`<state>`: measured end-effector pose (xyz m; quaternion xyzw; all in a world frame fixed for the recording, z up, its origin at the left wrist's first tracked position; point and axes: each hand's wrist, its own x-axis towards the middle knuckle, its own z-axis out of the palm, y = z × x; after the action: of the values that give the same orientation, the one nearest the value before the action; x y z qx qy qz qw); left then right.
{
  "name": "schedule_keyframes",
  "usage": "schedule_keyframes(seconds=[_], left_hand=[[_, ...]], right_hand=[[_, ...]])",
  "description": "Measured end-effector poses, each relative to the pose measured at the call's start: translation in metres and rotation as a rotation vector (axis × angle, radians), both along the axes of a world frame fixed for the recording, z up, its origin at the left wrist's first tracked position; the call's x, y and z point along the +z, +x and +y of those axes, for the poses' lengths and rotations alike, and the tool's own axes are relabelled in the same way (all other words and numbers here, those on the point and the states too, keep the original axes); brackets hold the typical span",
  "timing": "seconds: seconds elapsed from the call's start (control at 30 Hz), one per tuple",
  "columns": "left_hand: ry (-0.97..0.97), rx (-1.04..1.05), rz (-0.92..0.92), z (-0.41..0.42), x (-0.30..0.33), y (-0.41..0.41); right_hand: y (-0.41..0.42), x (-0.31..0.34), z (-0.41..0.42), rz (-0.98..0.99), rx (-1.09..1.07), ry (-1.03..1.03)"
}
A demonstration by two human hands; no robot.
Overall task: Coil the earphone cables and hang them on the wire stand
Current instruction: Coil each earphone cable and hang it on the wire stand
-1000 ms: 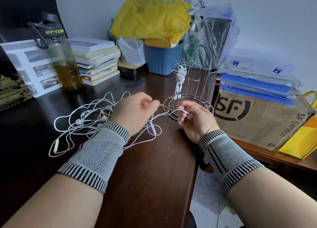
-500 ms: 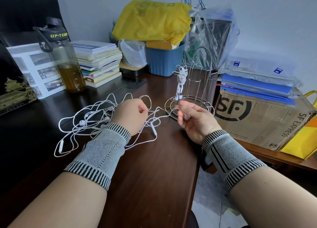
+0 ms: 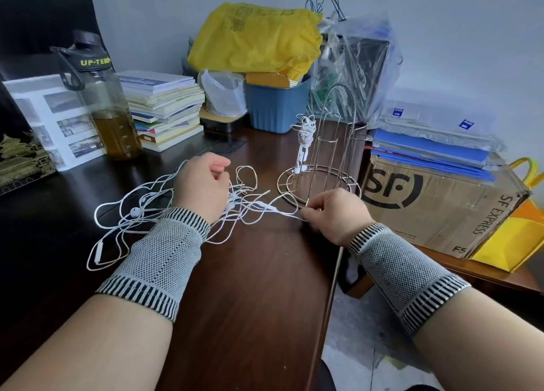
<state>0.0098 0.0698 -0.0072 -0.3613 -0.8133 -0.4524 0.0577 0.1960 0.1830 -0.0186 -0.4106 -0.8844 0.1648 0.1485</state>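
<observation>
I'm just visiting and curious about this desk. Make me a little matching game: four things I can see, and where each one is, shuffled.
Things:
1. coiled earphones
2. loose earphone cables
3. water bottle
4. yellow bag

Places:
A. on top of the blue bin
B. spread on the desk, held by both hands
C. hanging on the wire stand
D. left of the stack of books

Pairs: 1-C, 2-B, 3-D, 4-A
</observation>
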Motion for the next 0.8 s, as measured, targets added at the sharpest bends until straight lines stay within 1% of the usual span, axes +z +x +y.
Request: schedule_keyframes(seconds=[0.07, 0.23, 0.33, 0.4, 0.5, 0.57, 0.63, 0.73, 0.8], left_hand=[[0.007, 0.001, 0.005, 0.0, 0.001, 0.001], [-0.046, -0.037, 0.01, 0.0, -0.001, 0.003], [-0.113, -0.085, 0.043, 0.0, 0.001, 0.009], [-0.169, -0.174, 0.093, -0.002, 0.007, 0.017], [-0.352, -0.351, 0.197, -0.003, 0.012, 0.032], [-0.467, -0.407, 0.232, -0.003, 0.011, 0.037], [-0.539, -0.426, 0.237, -0.001, 0.007, 0.04], [-0.556, -0.391, 0.255, 0.001, 0.005, 0.041], [-0.469, -0.37, 0.214, 0.001, 0.004, 0.039]], right_hand=[[0.004, 0.003, 0.006, 0.041, 0.035, -0.033], [0.011, 0.009, 0.01, 0.102, 0.245, -0.248], [0.014, 0.009, 0.01, 0.077, 0.297, -0.277], [0.013, 0.01, 0.01, 0.094, 0.279, -0.252], [0.012, 0.011, 0.012, 0.199, 0.227, -0.22], [0.012, 0.011, 0.011, 0.229, 0.211, -0.204], [0.012, 0.01, 0.011, 0.202, 0.204, -0.185], [0.014, 0.009, 0.01, 0.116, 0.192, -0.181], [0.015, 0.009, 0.01, 0.062, 0.184, -0.201]])
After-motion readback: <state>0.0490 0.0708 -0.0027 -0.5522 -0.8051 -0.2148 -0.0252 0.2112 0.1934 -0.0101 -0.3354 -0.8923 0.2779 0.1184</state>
